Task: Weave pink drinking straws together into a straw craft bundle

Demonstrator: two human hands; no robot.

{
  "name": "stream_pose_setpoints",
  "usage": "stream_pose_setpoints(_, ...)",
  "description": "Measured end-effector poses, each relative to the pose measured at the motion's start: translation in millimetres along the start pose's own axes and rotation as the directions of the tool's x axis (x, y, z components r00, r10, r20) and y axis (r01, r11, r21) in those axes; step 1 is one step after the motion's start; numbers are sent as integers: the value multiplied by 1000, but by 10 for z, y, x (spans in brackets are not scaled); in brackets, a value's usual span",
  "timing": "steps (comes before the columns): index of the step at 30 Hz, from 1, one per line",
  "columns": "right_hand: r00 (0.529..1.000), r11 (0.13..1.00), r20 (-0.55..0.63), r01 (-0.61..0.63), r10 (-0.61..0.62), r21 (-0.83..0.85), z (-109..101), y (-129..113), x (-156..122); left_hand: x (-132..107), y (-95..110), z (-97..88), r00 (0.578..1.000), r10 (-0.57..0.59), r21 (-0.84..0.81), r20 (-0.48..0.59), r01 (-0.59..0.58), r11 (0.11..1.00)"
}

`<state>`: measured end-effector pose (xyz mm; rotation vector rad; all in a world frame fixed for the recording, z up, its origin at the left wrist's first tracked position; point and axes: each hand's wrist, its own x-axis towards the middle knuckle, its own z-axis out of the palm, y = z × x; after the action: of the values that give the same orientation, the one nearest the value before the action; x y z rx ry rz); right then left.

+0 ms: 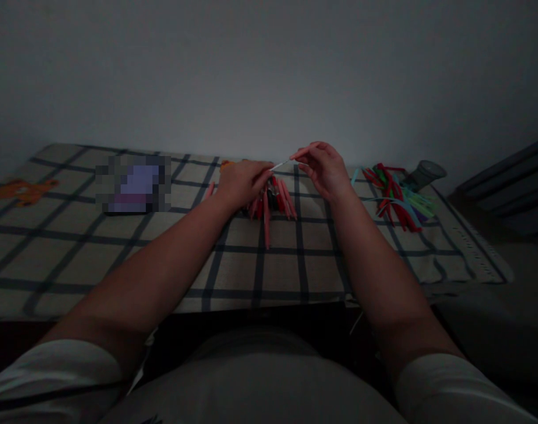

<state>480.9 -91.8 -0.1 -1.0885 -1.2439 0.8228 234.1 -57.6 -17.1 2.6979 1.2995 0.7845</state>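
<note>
My left hand (pixel 243 181) and my right hand (pixel 324 168) are raised just above the checked tablecloth (pixel 171 253), each pinching one end of a thin strip (pixel 283 164) that is pale in the middle and pink at the right end. The strip runs slightly uphill from left to right. Under and between the hands lies a heap of pink and red rolled sticks (pixel 273 203), with one longer stick pointing toward me. My left fingers are closed over the strip's left end; my right thumb and forefinger grip the pink end.
A pile of red, blue and green strips (pixel 395 197) lies at the right of the table, with a dark cup (pixel 425 174) tipped behind it. A blurred purple object (pixel 134 184) sits at the left, an orange figure (pixel 23 191) at the far left edge. A grey wall stands behind.
</note>
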Motion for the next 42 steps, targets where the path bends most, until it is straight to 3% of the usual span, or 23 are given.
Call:
stream_pose_setpoints(10,1000,963,0,11,-11,271,-42,186,97,1,1,-7,1000,6,-15,3,-6,1000)
stream_pose_setpoints(24,999,961,18,20,-26,276,-49,217,107,9,-4,15,1000,6,0,-5,-6,1000)
stream_pose_setpoints(42,987,970,162,-51,12,238,-33,255,77,19,1,11,999,21,51,29,-23,998)
